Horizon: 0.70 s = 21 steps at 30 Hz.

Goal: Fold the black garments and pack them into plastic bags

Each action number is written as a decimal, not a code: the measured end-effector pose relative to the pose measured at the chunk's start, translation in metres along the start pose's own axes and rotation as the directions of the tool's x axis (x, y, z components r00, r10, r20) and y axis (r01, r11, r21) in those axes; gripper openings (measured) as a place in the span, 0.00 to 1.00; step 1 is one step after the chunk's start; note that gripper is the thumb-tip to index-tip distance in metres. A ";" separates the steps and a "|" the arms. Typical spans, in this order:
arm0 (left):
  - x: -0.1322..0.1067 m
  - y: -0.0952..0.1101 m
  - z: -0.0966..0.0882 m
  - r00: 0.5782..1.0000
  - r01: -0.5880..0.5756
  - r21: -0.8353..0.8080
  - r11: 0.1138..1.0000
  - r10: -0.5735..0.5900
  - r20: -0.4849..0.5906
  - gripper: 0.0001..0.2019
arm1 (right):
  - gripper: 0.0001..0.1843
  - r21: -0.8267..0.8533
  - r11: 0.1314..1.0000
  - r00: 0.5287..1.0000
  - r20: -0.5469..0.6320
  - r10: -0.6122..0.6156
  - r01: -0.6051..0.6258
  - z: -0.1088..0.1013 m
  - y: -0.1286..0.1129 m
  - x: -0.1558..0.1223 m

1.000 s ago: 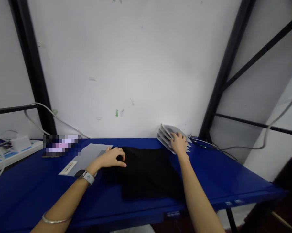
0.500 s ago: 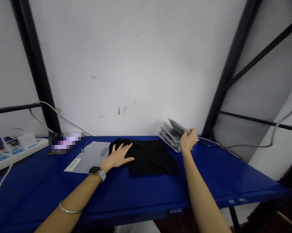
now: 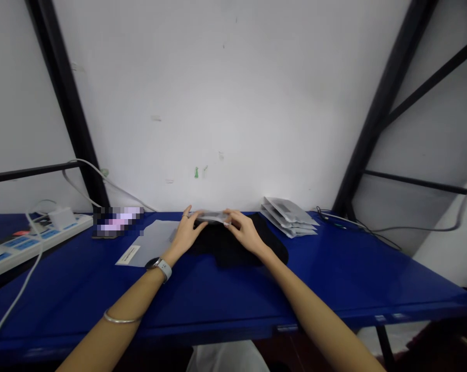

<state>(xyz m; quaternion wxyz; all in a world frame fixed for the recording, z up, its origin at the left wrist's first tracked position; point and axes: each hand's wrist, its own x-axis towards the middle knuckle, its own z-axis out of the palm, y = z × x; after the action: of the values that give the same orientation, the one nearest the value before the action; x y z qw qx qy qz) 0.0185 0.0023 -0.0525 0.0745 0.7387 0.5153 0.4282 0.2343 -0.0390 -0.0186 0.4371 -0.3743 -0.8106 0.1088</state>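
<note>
Between my two hands is a folded, translucent plastic bag (image 3: 213,217), held just above the black cloth (image 3: 237,245). My left hand (image 3: 187,230), with a watch on its wrist, grips the bag's left end between thumb and fingers. At its right end my right hand (image 3: 244,230) pinches it the same way. The cloth lies on the blue table under both hands, partly hidden by them. Left of the cloth, a flat frosted bag (image 3: 151,240) with a pale label lies partly behind my left wrist. A stack of folded bags (image 3: 289,216) sits right of the cloth.
A phone (image 3: 119,222) with a blurred screen lies at the back left. Near the left edge is a white power strip (image 3: 43,240) with plugs and a cable. Black metal posts and a white wall bound the blue table (image 3: 217,305). Cables (image 3: 357,225) run along the back right.
My right hand has come left from the stack, bringing a folded bag over the black cloth. My left hand has lifted off the cloth and taken the bag's other end.
</note>
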 end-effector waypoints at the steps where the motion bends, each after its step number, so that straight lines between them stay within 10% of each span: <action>1: 0.001 -0.005 0.000 1.000 -0.001 0.018 1.000 0.001 -0.004 0.19 | 0.06 0.002 1.000 0.999 0.038 -0.005 0.005 0.001 0.001 -0.002; 7: 0.001 0.002 -0.005 0.989 -0.092 0.154 0.984 0.108 -0.098 0.14 | 0.08 -0.141 0.990 0.999 0.031 0.020 -0.015 0.002 0.006 -0.006; 12: -0.007 0.037 -0.009 0.892 -0.447 0.078 0.891 0.437 0.117 0.09 | 0.10 -0.289 0.956 0.997 0.074 -0.018 0.038 0.003 0.004 -0.007; 21: -0.005 0.037 -0.013 0.826 -0.555 0.186 0.811 0.512 0.237 0.10 | 0.11 -0.315 0.934 0.973 0.209 -0.101 0.165 -0.004 0.000 -0.006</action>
<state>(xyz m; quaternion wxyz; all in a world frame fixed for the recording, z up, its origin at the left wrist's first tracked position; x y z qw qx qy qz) 0.0343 -0.0233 -0.0265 -0.0963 0.8920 0.3268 0.2972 0.2392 -0.0433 -0.0202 0.2955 -0.3741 -0.8787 -0.0237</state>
